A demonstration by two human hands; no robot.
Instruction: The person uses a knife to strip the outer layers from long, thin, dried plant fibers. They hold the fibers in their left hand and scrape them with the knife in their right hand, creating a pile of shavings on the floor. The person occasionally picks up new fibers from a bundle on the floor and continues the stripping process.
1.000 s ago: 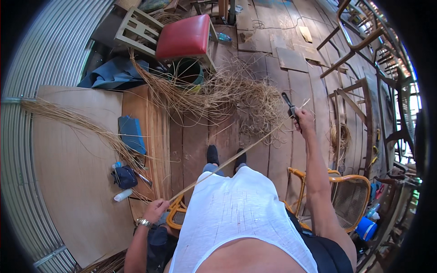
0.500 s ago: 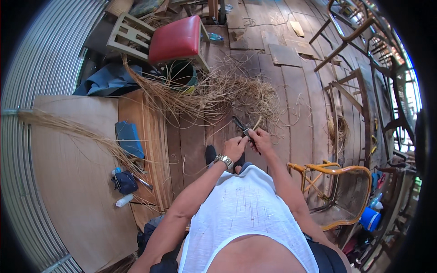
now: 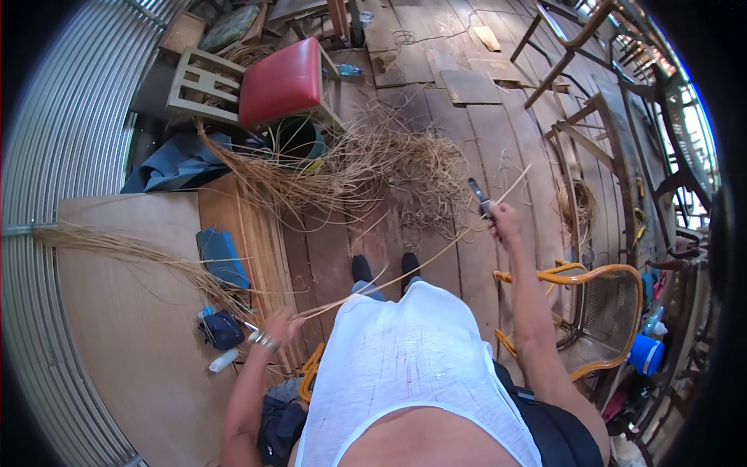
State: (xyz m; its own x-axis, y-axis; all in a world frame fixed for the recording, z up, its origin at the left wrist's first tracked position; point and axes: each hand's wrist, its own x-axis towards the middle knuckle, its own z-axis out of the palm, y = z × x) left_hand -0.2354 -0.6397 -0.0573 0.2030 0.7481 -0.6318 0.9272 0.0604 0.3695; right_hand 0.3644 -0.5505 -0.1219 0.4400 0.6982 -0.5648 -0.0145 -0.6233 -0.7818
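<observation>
A long pale rattan strip (image 3: pixel 420 261) stretches slantwise across my body between my hands. My left hand (image 3: pixel 283 327), wearing a metal watch, pinches its lower end beside the wooden board; motion blurs these fingers a little. Out to the right, above the floor, my right hand (image 3: pixel 504 223) is closed around a dark hand tool (image 3: pixel 478 197) with a greyish metal part, whose exact kind I cannot make out. The strip passes by this hand and its free end sticks out beyond it. A tangled heap of rattan strips (image 3: pixel 420 167) lies on the floor ahead.
A red-seated chair (image 3: pixel 282 82) lies tipped beside a dark bucket (image 3: pixel 299 142). A plywood board (image 3: pixel 124 311) on the left carries a rattan bundle (image 3: pixel 132 243), a blue pad (image 3: pixel 222 257) and a white bottle (image 3: pixel 223 360). A rattan-framed chair (image 3: pixel 599 319) stands at the right.
My hands, together in front of me before, have spread apart: the left toward the board, the right outward with the tool. The rattan strip now spans between them.
</observation>
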